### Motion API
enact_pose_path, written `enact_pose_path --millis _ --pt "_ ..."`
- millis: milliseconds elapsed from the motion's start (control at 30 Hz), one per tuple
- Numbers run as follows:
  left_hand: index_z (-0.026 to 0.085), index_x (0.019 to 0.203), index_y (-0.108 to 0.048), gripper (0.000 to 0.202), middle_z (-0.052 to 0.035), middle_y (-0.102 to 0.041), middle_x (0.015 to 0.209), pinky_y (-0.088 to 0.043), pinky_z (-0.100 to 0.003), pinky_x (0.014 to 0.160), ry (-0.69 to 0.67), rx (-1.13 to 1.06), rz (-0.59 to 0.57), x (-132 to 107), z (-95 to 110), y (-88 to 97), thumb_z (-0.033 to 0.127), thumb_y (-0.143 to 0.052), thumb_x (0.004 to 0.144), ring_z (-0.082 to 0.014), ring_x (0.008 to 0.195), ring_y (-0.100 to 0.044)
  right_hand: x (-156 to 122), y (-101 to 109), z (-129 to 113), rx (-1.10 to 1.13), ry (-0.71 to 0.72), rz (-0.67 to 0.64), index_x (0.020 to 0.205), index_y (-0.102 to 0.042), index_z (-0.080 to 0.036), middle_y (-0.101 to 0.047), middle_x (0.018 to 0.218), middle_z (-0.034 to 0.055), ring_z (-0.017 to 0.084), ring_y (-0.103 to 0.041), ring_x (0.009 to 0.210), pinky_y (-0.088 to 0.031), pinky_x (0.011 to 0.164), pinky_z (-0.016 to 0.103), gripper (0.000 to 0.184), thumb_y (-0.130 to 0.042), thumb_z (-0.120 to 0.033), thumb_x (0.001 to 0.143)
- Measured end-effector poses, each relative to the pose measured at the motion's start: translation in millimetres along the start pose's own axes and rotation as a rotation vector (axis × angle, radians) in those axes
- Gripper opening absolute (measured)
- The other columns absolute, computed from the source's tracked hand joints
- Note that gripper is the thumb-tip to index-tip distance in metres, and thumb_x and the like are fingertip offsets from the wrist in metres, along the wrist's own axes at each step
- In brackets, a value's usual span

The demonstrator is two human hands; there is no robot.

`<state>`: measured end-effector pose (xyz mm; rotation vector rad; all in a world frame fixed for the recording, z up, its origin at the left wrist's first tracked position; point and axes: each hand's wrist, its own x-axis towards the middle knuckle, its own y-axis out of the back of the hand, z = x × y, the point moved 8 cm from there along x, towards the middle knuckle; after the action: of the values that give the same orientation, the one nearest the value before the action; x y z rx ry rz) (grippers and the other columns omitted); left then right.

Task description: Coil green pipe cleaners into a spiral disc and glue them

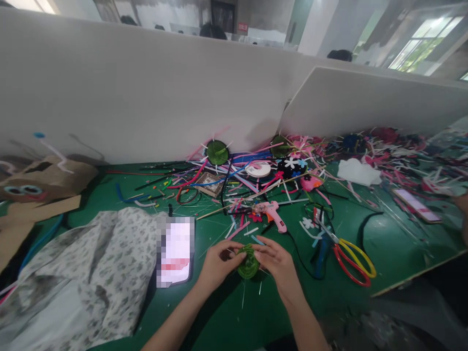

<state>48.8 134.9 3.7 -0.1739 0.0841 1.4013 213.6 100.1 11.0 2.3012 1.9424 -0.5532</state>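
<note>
Between my two hands is a green coil of pipe cleaner [247, 267], wound into a round shape just above the green table. My left hand [222, 262] pinches its upper left edge with thumb and fingers. On the other side, my right hand [274, 257] grips the upper right edge, thumb against the coil. A pink hot glue gun [276, 217] lies just beyond the hands. To the right rest scissors [353, 263] with one red and one yellow handle. A lit phone [177, 251] lies left of my left hand.
Patterned cloth [106, 258] and a cardboard figure [47, 178] occupy the left. Pipe cleaners and scraps are heaped along the white partition [146, 92], with round green pieces [217, 152] among them. Another phone [417, 205] and white tissue [358, 171] lie right. A person's hand shows at the right edge.
</note>
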Motion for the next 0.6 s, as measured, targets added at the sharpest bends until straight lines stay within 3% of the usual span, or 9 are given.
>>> enact_pose_path --millis 100,200,300,400,600 --pt "0.015 0.082 -0.074 0.027 0.0 -0.06 0.07 -0.043 -0.02 0.054 0.031 -0.041 0.048 3.4 -4.5 8.6 0.033 -0.079 0.064 -0.009 0.056 -0.053 14.5 2.3 -22.1 -0.101 0.188 0.007 0.108 -0.062 -0.019 -0.072 0.098 0.0107 0.023 -0.069 0.078 -0.054 0.061 0.032 0.052 -0.075 -0.047 0.067" --pt "0.015 0.085 -0.072 0.031 0.0011 -0.058 0.068 -0.041 -0.018 0.05 0.073 -0.091 0.104 6.8 -10.3 19.1 0.038 -0.078 0.066 -0.0073 0.053 -0.051 34.1 24.9 -54.0 -0.472 0.43 0.23 0.105 -0.057 -0.018 -0.07 0.097 0.0108 0.022 -0.068 0.081 -0.054 0.068 0.035 0.042 -0.055 -0.053 0.081" --pt "0.014 0.086 -0.071 0.032 0.0018 -0.057 0.066 -0.04 -0.017 0.05 0.102 -0.129 0.143 8.0 -13.6 26.3 0.039 -0.078 0.066 -0.0067 0.052 -0.05 58.4 43.8 -67.3 -0.706 0.471 0.406 0.096 -0.057 -0.019 -0.065 0.097 0.0116 0.025 -0.062 0.084 -0.05 0.073 0.04 0.043 -0.065 -0.053 0.072" --pt "0.013 0.084 -0.072 0.033 0.0012 -0.058 0.066 -0.041 -0.017 0.05 0.121 -0.153 0.148 7.5 -14.5 27.3 0.038 -0.08 0.064 -0.0069 0.052 -0.051 75.6 47.6 -65.3 -0.855 0.475 0.472 0.088 -0.056 -0.02 -0.062 0.089 0.0106 0.03 -0.056 0.087 -0.044 0.076 0.043 0.047 -0.073 -0.053 0.061" --pt "0.013 0.082 -0.071 0.031 0.0016 -0.058 0.065 -0.041 -0.017 0.048 0.14 -0.193 0.154 6.5 -11.9 26.9 0.037 -0.081 0.064 -0.0059 0.05 -0.051 72.7 47.3 -53.1 -0.963 0.501 0.508 0.097 -0.057 -0.019 -0.064 0.091 0.0091 0.027 -0.059 0.083 -0.045 0.073 0.038 0.042 -0.067 -0.05 0.071"
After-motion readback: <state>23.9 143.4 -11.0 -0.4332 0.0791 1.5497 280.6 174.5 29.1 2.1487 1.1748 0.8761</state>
